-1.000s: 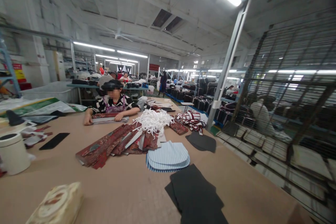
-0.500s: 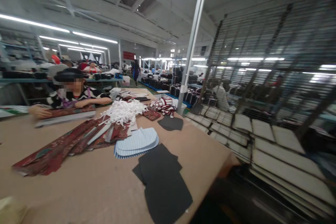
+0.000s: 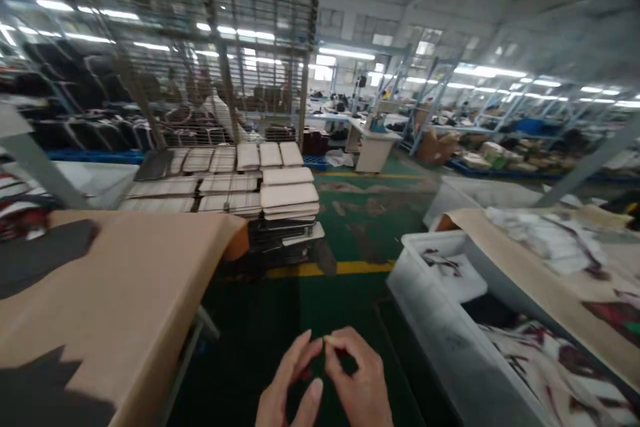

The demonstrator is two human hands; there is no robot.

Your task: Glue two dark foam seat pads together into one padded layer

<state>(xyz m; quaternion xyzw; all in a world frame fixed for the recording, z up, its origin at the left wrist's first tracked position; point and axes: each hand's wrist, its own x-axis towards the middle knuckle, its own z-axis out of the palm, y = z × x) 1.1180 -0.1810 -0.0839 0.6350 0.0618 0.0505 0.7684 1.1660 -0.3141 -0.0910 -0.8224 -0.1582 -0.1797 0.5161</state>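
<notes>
Both my hands are raised close together at the bottom middle, over the green floor. My left hand (image 3: pixel 290 383) is open, its fingers stretched out and the thumb apart. My right hand (image 3: pixel 357 373) has thumb and forefinger pinched together beside the left fingertips. A tiny dark spot shows at that pinch, too small and blurred to name. Neither hand touches a table or a bin.
At left is a table (image 3: pixel 150 253) covered in brown paper, with dark grey cut pieces (image 3: pixel 45 257). Stacked pale panels (image 3: pixel 290 195) stand ahead under a wire rack (image 3: pixel 225 47). At right, a white bin (image 3: pixel 425 293) holds fabric beside another paper-covered table (image 3: pixel 500 243).
My view has swung right, from the table with fabric pieces and a seated co-worker to the aisle. My hands have come into view, the right one pinched.
</notes>
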